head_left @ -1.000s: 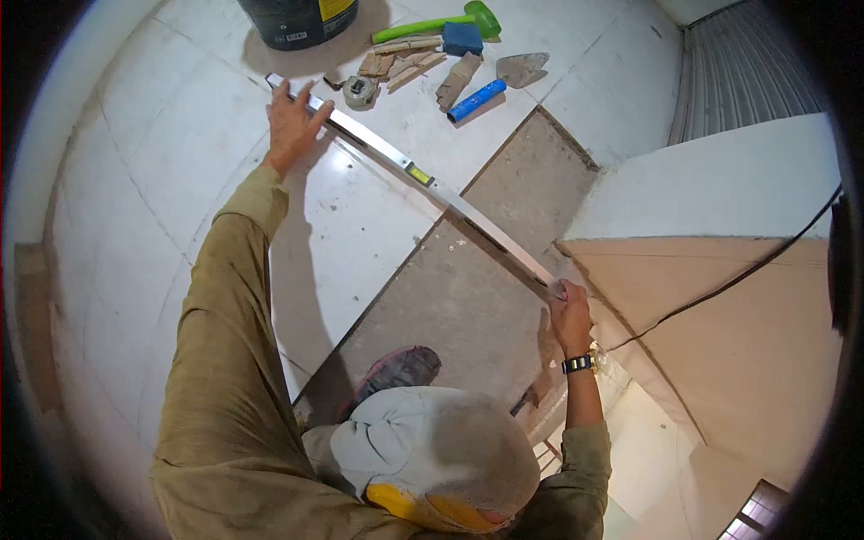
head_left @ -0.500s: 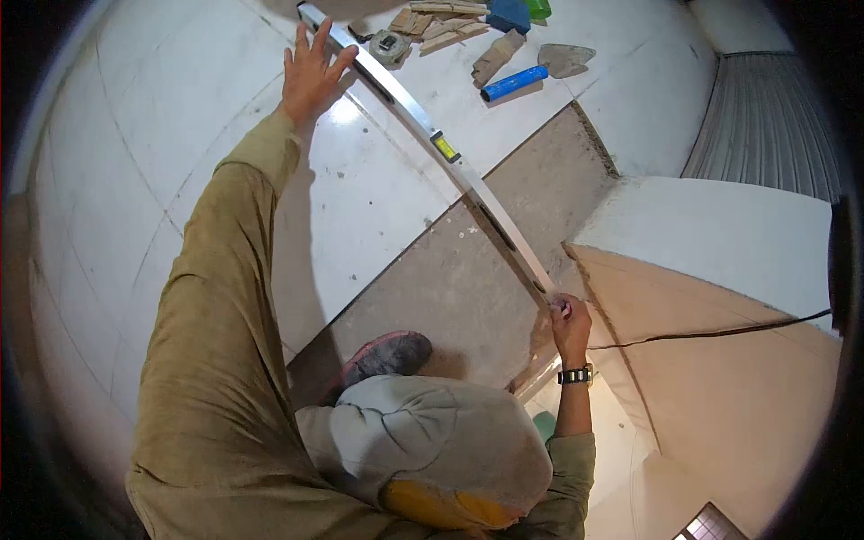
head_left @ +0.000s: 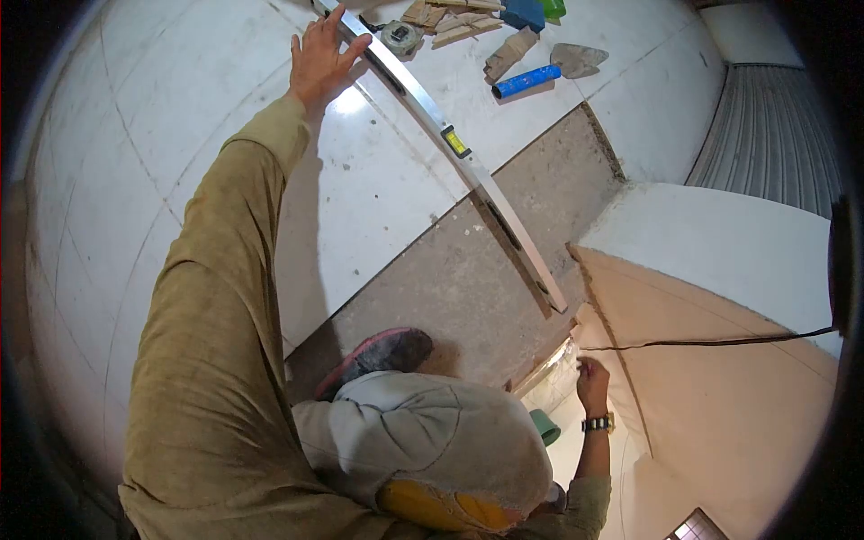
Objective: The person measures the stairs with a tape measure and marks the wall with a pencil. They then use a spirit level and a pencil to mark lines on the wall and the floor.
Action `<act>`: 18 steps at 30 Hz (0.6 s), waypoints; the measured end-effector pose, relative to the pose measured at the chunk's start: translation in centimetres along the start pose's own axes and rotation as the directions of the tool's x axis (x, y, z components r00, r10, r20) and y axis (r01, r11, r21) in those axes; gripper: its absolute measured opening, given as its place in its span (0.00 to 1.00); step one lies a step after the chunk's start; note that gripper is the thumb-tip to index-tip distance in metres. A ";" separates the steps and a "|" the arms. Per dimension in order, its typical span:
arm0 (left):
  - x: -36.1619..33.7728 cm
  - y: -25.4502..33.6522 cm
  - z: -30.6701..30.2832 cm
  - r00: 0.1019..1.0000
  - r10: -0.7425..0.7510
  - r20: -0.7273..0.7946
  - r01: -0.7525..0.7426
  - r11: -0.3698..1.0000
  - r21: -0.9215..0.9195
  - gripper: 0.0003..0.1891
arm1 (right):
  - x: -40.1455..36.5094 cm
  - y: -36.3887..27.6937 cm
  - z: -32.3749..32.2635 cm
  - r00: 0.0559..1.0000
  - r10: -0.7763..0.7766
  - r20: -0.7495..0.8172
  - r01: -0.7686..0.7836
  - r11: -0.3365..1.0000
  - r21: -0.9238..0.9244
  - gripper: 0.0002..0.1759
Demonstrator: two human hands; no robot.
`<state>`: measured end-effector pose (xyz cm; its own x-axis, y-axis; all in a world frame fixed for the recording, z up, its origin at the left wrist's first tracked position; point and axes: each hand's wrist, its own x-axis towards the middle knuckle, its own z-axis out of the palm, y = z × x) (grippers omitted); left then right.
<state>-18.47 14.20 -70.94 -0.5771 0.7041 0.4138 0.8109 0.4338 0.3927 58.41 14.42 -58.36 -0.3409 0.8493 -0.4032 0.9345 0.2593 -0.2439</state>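
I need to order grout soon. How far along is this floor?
Done: white tiles cover most of the floor. In hand: the left hand lies flat on the level, which spans from the tiles across the bare grey strip; the right hand is off it, by the wall corner. Left: that strip has no tile yet; the trowel lies nearby.

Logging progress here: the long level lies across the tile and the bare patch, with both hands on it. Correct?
No. The head view shows only the left hand on the level, at its far end; the right hand is off it, by the wall. The level does lie across the tile and bare patch.
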 end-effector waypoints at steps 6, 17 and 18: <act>0.0 0.9 -0.8 0.999 -0.052 0.005 0.052 0.998 -0.042 0.42 | -10.7 10.7 0.3 0.888 0.426 0.176 -0.455 0.871 0.185 0.15; -0.3 -0.4 0.6 0.997 0.062 -0.050 -0.057 0.994 0.094 0.41 | -9.2 9.3 1.8 0.762 0.589 0.270 -0.647 0.716 0.262 0.15; -0.1 -0.3 0.6 0.999 0.005 -0.049 -0.004 1.000 0.022 0.41 | -8.4 9.2 1.9 0.827 0.512 0.233 -0.558 0.796 0.233 0.15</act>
<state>-18.57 14.33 -71.57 -0.5769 0.6780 0.4556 0.8153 0.4434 0.3725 69.68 8.80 -58.91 0.1722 0.7279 -0.6638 0.9105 -0.3747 -0.1747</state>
